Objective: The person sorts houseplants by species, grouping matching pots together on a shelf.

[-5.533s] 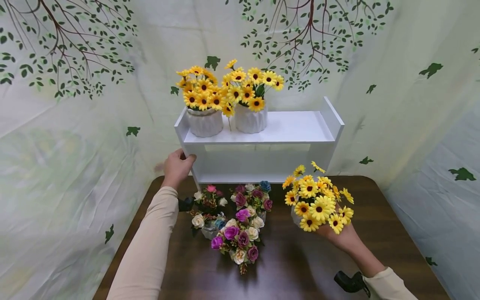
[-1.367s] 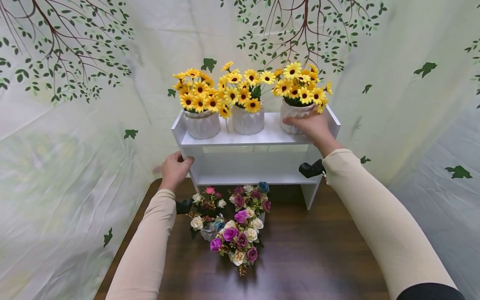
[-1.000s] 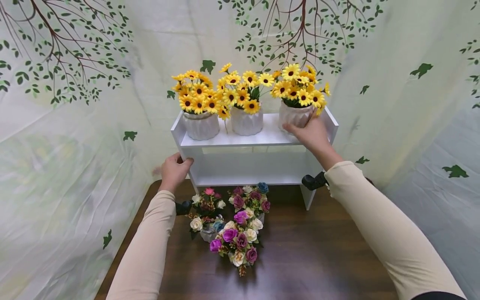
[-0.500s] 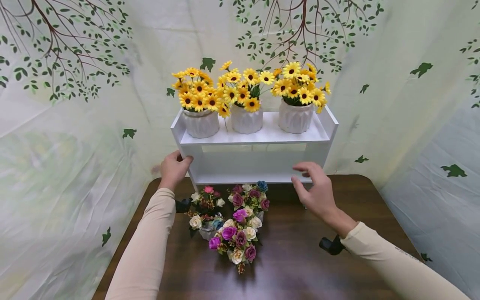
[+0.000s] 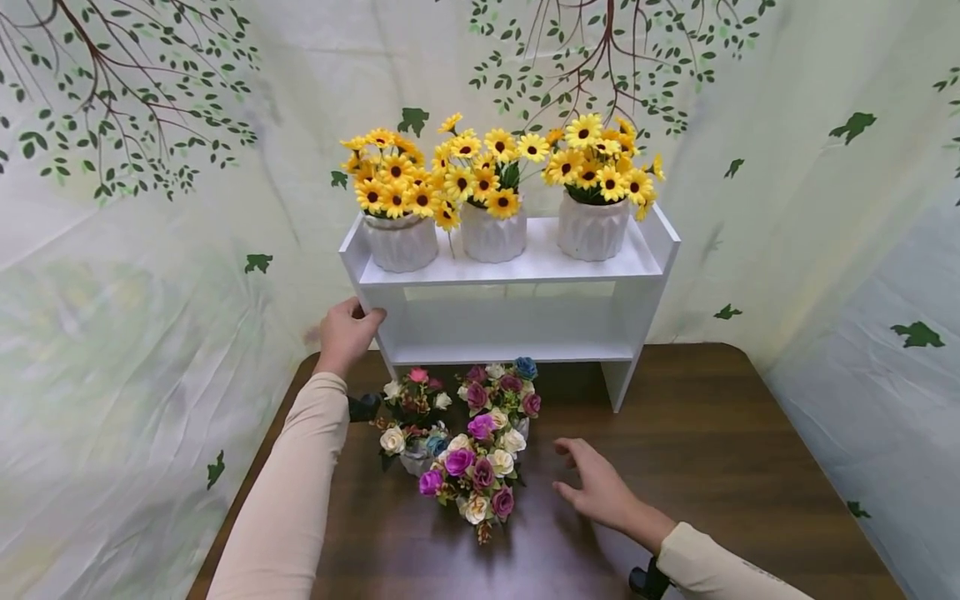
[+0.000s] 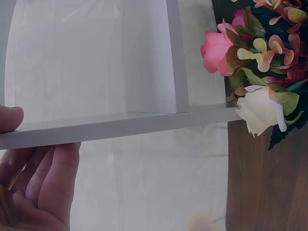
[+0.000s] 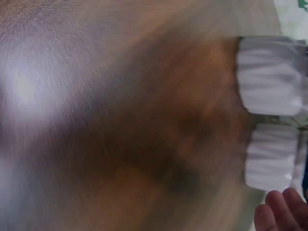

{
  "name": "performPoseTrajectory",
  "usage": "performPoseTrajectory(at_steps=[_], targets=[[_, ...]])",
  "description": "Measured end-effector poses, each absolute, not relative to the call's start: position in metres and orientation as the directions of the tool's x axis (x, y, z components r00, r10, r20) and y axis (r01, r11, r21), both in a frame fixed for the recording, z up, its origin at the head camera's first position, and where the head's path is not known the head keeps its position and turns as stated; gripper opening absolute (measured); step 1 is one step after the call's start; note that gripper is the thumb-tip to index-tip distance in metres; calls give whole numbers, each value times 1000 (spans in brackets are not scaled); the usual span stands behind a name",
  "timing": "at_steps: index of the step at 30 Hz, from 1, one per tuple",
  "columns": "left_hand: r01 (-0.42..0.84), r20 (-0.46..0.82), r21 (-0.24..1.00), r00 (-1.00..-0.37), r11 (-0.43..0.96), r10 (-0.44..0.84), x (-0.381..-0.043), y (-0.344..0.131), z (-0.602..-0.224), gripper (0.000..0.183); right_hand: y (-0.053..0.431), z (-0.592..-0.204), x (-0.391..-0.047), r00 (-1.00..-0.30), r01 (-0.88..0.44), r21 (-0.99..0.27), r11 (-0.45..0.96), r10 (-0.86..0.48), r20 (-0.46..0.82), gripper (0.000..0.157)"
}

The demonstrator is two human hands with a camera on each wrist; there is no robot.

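My left hand (image 5: 347, 335) grips the left side panel of a white two-tier shelf (image 5: 551, 265); in the left wrist view the thumb lies on one face of the panel and the fingers (image 6: 60, 173) on the other. Over the table, right of the rose pots, my right hand (image 5: 597, 490) holds nothing, its fingers loosely bent and thumb apart. Nearest to it are the purple and cream roses (image 5: 483, 475) in front. Behind these stand mauve roses with a blue one (image 5: 498, 390), and to the left a pot of pink and white roses (image 5: 414, 421).
Three white ribbed pots of yellow daisies stand on the top tier: left (image 5: 402, 244), middle (image 5: 495, 235) and right (image 5: 594, 229). The shelf stands at the back of a dark wooden table (image 5: 697, 467). A leaf-printed cloth (image 5: 810, 275) hangs behind.
My right hand carried the third daisy pot onto the top tier's right end and let go. It then drew back and down toward the rose pots. The left hand keeps its hold.
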State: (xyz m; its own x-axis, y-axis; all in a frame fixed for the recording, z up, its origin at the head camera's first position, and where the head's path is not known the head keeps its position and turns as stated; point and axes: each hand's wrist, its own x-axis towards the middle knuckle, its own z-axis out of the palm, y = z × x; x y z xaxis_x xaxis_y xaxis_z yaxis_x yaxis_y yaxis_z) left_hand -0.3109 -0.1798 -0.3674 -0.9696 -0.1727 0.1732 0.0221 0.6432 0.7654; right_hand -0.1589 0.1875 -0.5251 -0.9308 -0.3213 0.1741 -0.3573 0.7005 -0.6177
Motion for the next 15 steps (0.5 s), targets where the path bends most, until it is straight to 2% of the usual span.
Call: performPoseTrajectory(at_steps=[4, 10, 15], targets=[[28, 175, 774, -970, 633, -171, -312, -180, -367, 38, 174, -543, -157, -923, -361, -641, 677, -359, 141, 57], [25, 167, 768, -972, 640, -162, -312, -177, -367, 37, 148, -565, -150, -883, -456, -592, 664, -423, 206, 60], [33, 163, 778, -975, 627, -151, -312, -177, -368, 37, 131, -574, -146, -880, -464, -608, 644, -412, 236, 64]])
